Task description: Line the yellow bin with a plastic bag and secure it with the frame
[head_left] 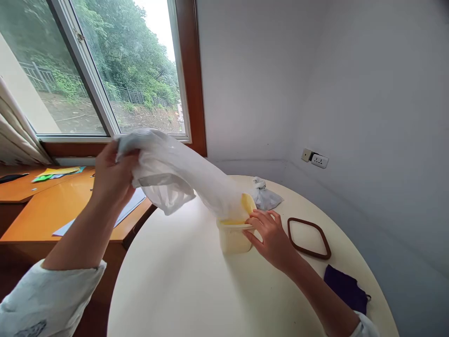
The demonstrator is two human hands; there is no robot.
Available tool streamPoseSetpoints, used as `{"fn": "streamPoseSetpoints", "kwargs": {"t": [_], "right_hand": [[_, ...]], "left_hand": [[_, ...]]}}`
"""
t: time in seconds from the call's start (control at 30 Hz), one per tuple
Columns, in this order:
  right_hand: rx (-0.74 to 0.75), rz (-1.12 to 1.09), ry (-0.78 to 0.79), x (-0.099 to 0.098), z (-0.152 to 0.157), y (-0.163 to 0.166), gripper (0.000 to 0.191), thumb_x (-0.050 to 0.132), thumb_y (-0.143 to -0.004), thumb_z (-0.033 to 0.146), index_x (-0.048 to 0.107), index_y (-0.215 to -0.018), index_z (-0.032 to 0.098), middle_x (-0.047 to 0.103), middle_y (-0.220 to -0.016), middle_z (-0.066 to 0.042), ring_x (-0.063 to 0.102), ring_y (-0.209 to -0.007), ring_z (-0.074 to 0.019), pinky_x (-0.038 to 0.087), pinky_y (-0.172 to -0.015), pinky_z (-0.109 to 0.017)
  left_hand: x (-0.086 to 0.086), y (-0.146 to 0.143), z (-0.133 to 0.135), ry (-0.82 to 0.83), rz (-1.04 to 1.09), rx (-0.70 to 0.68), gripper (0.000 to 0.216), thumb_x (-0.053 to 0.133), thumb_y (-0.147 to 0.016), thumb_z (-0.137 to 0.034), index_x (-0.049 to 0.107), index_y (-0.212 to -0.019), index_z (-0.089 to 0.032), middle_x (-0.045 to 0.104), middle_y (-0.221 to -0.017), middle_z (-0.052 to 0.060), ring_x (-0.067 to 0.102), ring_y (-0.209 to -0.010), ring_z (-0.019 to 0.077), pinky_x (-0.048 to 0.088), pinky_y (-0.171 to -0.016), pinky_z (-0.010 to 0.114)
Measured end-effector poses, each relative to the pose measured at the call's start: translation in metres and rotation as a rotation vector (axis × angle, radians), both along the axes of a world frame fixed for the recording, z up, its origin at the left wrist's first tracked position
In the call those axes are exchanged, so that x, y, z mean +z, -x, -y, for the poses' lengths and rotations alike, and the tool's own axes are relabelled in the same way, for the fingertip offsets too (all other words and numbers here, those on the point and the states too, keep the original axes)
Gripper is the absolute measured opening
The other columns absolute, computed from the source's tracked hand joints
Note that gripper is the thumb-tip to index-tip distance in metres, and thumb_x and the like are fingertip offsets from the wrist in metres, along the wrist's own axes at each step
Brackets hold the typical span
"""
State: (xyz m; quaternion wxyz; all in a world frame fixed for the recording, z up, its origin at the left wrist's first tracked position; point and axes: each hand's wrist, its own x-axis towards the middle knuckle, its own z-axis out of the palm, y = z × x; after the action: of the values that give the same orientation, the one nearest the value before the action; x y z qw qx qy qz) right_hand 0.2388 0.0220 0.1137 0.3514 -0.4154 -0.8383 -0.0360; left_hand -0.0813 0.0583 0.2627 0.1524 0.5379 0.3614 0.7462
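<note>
1. Evidently closed, the left hand (117, 171) has a bunched end of the translucent white plastic bag (206, 173) in its fist, although blur hides the separate fingers. It is raised above and away from the right hand, so the bag stretches between the two; that height probably keeps the film taut.

2. The bag slopes down from the left hand to the small cream plastic bin (235, 239), its lower end at the opening, while a loose fold hangs just beside the left hand.

3. The right hand (268, 234) is partly curled, fingers over the bin's rim and thumb against the outer wall; it has hold of the edge, presumably to steady so light a bin against any pull.

4. Yellow material (247, 202) sticks up just beyond the right fingertips; I cannot tell what it is or whether they touch it.

5. The bin stands upright on the round tabletop (168, 281), just left of the right hand. Beyond that hand lies a knotted grey plastic bag (268, 199); to its right, a brown rounded-square frame (310, 253) lies flat, perhaps set aside to leave the rim free. Purple cloth (345, 288) rests beside the right forearm.
</note>
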Motion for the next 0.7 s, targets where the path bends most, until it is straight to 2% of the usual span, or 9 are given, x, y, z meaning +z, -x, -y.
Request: {"fn": "streamPoseSetpoints", "kwargs": {"t": [0.07, 0.13, 0.23, 0.33, 0.4, 0.47, 0.57, 0.63, 0.7], "right_hand": [[-0.007, 0.007, -0.013, -0.003, 0.0, 0.0, 0.014, 0.049, -0.089, 0.028, 0.058, -0.094, 0.02, 0.064, -0.104, -0.008, 0.052, -0.111, -0.0241, 0.028, -0.096, -0.044], [-0.014, 0.005, -0.025, -0.004, 0.001, 0.001, 0.012, 0.05, -0.088, 0.028, 0.058, -0.092, 0.02, 0.064, -0.103, -0.008, 0.053, -0.109, -0.0239, 0.029, -0.095, -0.044], [-0.022, -0.007, -0.038, -0.004, 0.001, 0.003, 0.01, 0.052, -0.087, 0.027, 0.058, -0.088, 0.02, 0.063, -0.103, -0.008, 0.054, -0.106, -0.0234, 0.03, -0.094, -0.043], [-0.02, -0.016, -0.032, -0.004, 0.0, 0.004, 0.009, 0.053, -0.086, 0.026, 0.058, -0.088, 0.02, 0.063, -0.103, -0.008, 0.054, -0.106, -0.0237, 0.031, -0.094, -0.043], [-0.016, -0.016, -0.025, -0.004, 0.0, 0.005, 0.009, 0.053, -0.086, 0.026, 0.058, -0.09, 0.02, 0.063, -0.103, -0.008, 0.054, -0.106, -0.024, 0.031, -0.093, -0.043], [-0.013, -0.017, -0.022, -0.005, 0.0, 0.005, 0.009, 0.054, -0.085, 0.025, 0.058, -0.091, 0.02, 0.063, -0.102, -0.007, 0.054, -0.106, -0.0242, 0.032, -0.093, -0.043], [-0.009, -0.025, -0.027, -0.006, -0.001, 0.005, 0.009, 0.055, -0.085, 0.025, 0.058, -0.09, 0.019, 0.063, -0.102, -0.007, 0.054, -0.105, -0.0242, 0.033, -0.092, -0.043], [-0.007, -0.033, -0.031, -0.007, -0.001, 0.006, 0.008, 0.055, -0.084, 0.025, 0.058, -0.09, 0.019, 0.062, -0.102, -0.007, 0.054, -0.104, -0.0241, 0.033, -0.092, -0.043], [-0.006, -0.036, -0.034, -0.008, -0.002, 0.006, 0.008, 0.054, -0.085, 0.025, 0.057, -0.089, 0.019, 0.062, -0.102, -0.008, 0.054, -0.104, -0.0241, 0.034, -0.091, -0.043]], "left_hand": [[-0.007, 0.016, -0.003, -0.078, 0.012, 0.128, 0.028, 0.065, -0.069, -0.008, 0.056, -0.095, -0.005, 0.044, -0.065, -0.008, 0.037, -0.059, 0.0021, 0.034, -0.06, 0.014], [-0.028, 0.033, -0.002, -0.029, -0.002, 0.232, 0.029, 0.063, -0.071, -0.013, 0.056, -0.099, -0.007, 0.044, -0.069, -0.007, 0.037, -0.061, 0.0035, 0.034, -0.059, 0.015], [-0.08, 0.055, 0.009, 0.301, -0.113, 0.448, 0.026, 0.056, -0.075, -0.022, 0.057, -0.098, -0.011, 0.045, -0.071, -0.005, 0.037, -0.061, 0.0061, 0.034, -0.055, 0.015], [-0.136, 0.066, 0.03, 0.505, -0.177, 0.415, 0.031, 0.055, -0.072, -0.026, 0.058, -0.1, -0.012, 0.054, -0.075, -0.002, 0.045, -0.063, 0.0103, 0.037, -0.054, 0.018], [-0.169, 0.068, 0.046, 0.632, -0.228, 0.37, 0.027, 0.056, -0.069, -0.027, 0.06, -0.092, -0.013, 0.056, -0.07, -0.002, 0.048, -0.061, 0.0125, 0.039, -0.053, 0.02], [-0.194, 0.068, 0.06, 0.738, -0.264, 0.36, 0.018, 0.055, -0.066, -0.026, 0.06, -0.078, -0.014, 0.053, -0.059, -0.003, 0.048, -0.056, 0.0135, 0.039, -0.049, 0.021], [-0.212, 0.071, 0.072, 0.93, -0.323, 0.303, 0.017, 0.055, -0.065, -0.026, 0.057, -0.078, -0.016, 0.06, -0.065, 0.0, 0.056, -0.059, 0.0174, 0.045, -0.05, 0.023], [-0.209, 0.078, 0.074, 1.057, -0.355, 0.284, 0.023, 0.055, -0.066, -0.03, 0.053, -0.085, -0.016, 0.063, -0.075, 0.003, 0.061, -0.066, 0.02, 0.049, -0.054, 0.026], [-0.198, 0.086, 0.073, 1.139, -0.401, 0.252, 0.035, 0.059, -0.066, -0.038, 0.05, -0.092, -0.016, 0.064, -0.082, 0.005, 0.063, -0.072, 0.0222, 0.05, -0.056, 0.028]]}}
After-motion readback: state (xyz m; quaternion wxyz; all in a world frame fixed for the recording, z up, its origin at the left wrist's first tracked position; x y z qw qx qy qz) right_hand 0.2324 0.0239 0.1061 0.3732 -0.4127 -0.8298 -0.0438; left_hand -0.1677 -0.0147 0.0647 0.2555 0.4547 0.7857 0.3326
